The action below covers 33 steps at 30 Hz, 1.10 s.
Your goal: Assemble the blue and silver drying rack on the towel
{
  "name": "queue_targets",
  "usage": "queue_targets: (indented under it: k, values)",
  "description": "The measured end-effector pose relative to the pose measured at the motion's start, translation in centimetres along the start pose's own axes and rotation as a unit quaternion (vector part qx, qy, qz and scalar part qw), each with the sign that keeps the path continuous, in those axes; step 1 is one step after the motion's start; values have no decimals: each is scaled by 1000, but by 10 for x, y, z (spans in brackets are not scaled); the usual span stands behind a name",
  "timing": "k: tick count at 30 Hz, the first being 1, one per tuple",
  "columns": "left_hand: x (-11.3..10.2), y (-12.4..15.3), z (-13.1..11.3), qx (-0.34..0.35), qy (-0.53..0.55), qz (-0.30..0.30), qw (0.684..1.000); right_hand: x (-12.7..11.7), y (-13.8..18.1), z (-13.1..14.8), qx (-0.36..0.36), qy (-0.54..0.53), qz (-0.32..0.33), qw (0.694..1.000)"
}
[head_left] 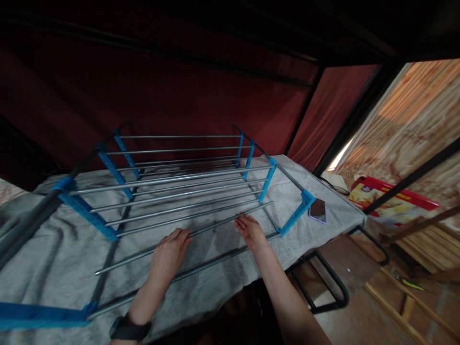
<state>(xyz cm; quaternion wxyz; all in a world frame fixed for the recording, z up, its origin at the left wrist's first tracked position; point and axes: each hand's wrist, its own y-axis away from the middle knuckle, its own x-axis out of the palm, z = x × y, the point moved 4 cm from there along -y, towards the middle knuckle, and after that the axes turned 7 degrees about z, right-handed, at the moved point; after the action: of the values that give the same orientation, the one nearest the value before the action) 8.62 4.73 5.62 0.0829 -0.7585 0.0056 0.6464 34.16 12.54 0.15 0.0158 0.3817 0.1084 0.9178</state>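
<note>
Thin rod (212, 227) is held in both hands, above near half of cloth (336, 223), btwn rack's (172, 180) front rail & other rods; ends free. L hand (171, 250): fingers curled over rod, approx mid. R hand (250, 231): rod pinched btwn thumb & fingers, twd R end. Phone (318, 211) laid flat nr cloth's R edge, beside rack. Watch (131, 329) worn on L wrist.
</note>
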Motion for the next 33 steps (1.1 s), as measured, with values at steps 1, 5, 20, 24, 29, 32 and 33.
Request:
queue_targets:
  k: [1, 5, 20, 24, 29, 32, 33]
  values:
    - [1, 0, 0, 2, -1, -3, 1000, 0, 0, 0, -2, 1, 1, 1000]
    - [4, 3, -3, 28, 2, -12, 1000, 0, 2, -1, -18, 4, -6, 1000]
    - [7, 16, -11, 62, 40, -24, 997, -4, 15, 4, -4, 15, -21, 1000]
    - [6, 21, -10, 40, 63, -26, 997, -1, 14, 6, 2, 25, -20, 1000]
    - [-2, 25, -5, -1, 75, -29, 997, -4, 12, 7, -18, 22, -9, 1000]
    - [-4, 24, -1, 6, 66, -31, 997, -8, 10, 5, -18, 6, -8, 1000]
    - [-3, 22, 1, 7, 61, -29, 998, -10, 9, 5, -17, 2, -10, 1000]
